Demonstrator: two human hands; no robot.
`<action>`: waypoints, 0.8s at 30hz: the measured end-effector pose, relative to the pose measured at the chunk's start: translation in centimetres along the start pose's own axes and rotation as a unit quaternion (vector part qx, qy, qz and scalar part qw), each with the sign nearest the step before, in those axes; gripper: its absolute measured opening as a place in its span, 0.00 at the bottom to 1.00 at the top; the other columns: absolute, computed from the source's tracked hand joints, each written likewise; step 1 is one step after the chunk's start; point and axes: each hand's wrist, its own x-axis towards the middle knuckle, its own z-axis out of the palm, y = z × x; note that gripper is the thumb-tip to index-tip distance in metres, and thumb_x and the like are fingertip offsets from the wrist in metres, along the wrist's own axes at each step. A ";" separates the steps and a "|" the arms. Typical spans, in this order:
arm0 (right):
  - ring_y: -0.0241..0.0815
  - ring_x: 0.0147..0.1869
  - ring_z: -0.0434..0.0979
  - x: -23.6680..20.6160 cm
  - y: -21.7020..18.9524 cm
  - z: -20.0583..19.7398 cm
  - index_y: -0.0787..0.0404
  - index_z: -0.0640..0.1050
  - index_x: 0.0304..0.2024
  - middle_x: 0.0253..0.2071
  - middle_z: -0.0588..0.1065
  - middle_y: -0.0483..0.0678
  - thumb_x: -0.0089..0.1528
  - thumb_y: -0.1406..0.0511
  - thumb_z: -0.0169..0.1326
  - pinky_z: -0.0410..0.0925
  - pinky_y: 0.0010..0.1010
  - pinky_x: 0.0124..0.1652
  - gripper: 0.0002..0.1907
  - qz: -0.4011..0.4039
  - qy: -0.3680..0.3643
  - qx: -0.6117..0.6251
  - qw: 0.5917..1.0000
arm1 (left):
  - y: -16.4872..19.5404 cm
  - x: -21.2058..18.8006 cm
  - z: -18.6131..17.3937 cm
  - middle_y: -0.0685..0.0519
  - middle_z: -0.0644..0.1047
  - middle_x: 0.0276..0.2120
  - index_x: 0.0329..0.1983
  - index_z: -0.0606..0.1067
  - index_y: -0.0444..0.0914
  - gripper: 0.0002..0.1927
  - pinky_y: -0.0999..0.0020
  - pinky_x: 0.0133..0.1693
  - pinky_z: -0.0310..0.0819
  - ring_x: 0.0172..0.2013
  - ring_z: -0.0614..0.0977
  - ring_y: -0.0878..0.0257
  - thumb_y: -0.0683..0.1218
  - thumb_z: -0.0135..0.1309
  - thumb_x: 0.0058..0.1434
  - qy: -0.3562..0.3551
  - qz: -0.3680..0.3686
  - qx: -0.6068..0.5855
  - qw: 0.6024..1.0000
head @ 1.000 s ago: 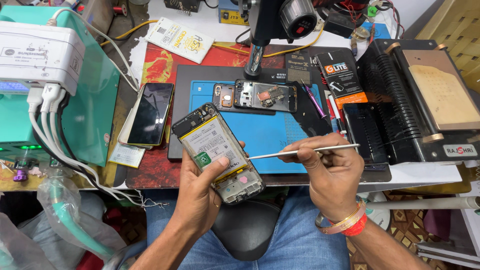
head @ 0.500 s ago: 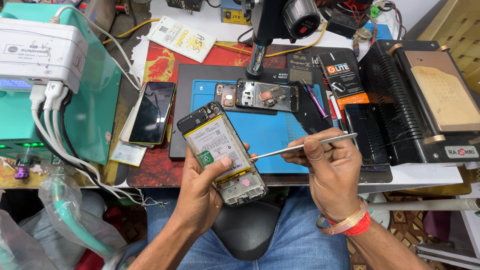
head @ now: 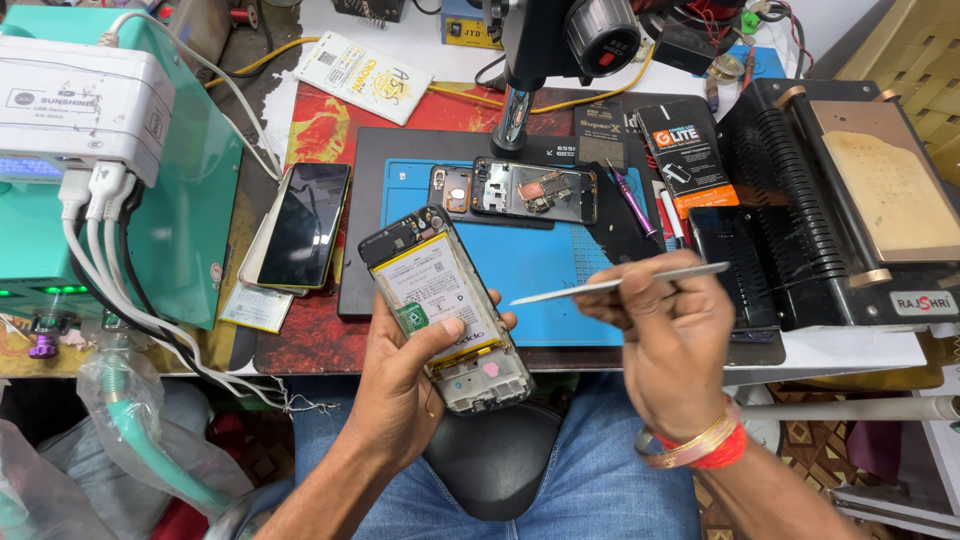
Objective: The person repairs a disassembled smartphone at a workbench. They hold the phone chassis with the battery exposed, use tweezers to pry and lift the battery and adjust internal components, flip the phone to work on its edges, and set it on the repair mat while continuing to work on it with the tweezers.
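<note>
My left hand (head: 405,385) is closed around an opened smartphone (head: 445,308), fingers wrapped behind it and the thumb pressed across its white battery, while my right hand (head: 668,335) pinches a thin metal pry tool (head: 618,284) between thumb and fingers. The phone sits above my lap at the near edge of the bench, back cover off and insides facing up; its long axis runs diagonally, camera end pointing up and to the left, the other end down and right toward my knee. The pry tool lies nearly level, its tip aimed left at the phone's right edge but stopping short of it. Just beyond the phone is a blue work mat (head: 545,265), and on its far part lies a second dismantled phone frame (head: 520,190) set crosswise. Left of the mat a dark-screened phone (head: 305,224) rests face up on the bench. To the right stands a black machine (head: 850,200) with a tan plate, and at far left a teal box (head: 190,210) carries a white charging hub (head: 85,105) with white cables.
</note>
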 end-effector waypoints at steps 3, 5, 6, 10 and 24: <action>0.45 0.44 0.84 0.4 -0.7 -0.5 0.65 0.72 0.44 0.40 0.80 0.55 0.71 0.63 0.55 0.79 0.40 0.48 0.10 -0.018 0.003 -0.011 1.000 | -0.3 -0.1 -0.2 0.37 0.77 0.51 0.64 0.58 0.40 0.29 0.45 0.47 0.84 0.49 0.84 0.44 0.37 0.49 0.59 0.003 -0.005 -0.004 1.000; 0.46 0.45 0.83 0.2 -0.7 -0.2 0.65 0.72 0.45 0.42 0.79 0.56 0.72 0.62 0.54 0.79 0.41 0.49 0.11 -0.018 -0.004 0.010 1.000 | -0.4 0.1 -0.5 0.38 0.77 0.50 0.63 0.58 0.41 0.29 0.46 0.47 0.85 0.49 0.84 0.45 0.38 0.49 0.58 0.006 -0.013 -0.008 1.000; 0.46 0.45 0.83 0.1 -0.7 -0.1 0.65 0.72 0.46 0.42 0.79 0.56 0.73 0.61 0.53 0.79 0.42 0.50 0.12 -0.019 -0.007 0.020 1.000 | -0.4 0.0 -0.8 0.39 0.77 0.50 0.63 0.59 0.41 0.29 0.46 0.47 0.85 0.48 0.84 0.45 0.38 0.49 0.57 0.008 -0.019 -0.012 1.000; 0.48 0.42 0.83 0.1 -1.0 0.5 0.62 0.70 0.43 0.38 0.74 0.52 0.72 0.57 0.49 0.80 0.42 0.46 0.14 0.006 -0.019 0.081 0.997 | -0.9 0.0 -1.7 0.41 0.75 0.43 0.64 0.60 0.38 0.30 0.50 0.45 0.85 0.42 0.84 0.46 0.41 0.49 0.57 -0.027 -0.015 -0.049 0.998; 0.27 0.22 0.60 -3.4 -0.1 0.7 0.65 0.76 0.39 0.25 0.69 0.42 0.69 0.54 0.53 0.54 0.21 0.21 0.19 0.108 -0.126 -0.075 0.983 | -1.3 -0.4 -1.3 0.46 0.70 0.39 0.74 0.55 0.45 0.42 0.67 0.32 0.81 0.32 0.77 0.61 0.48 0.50 0.53 -0.085 -0.063 -0.055 0.993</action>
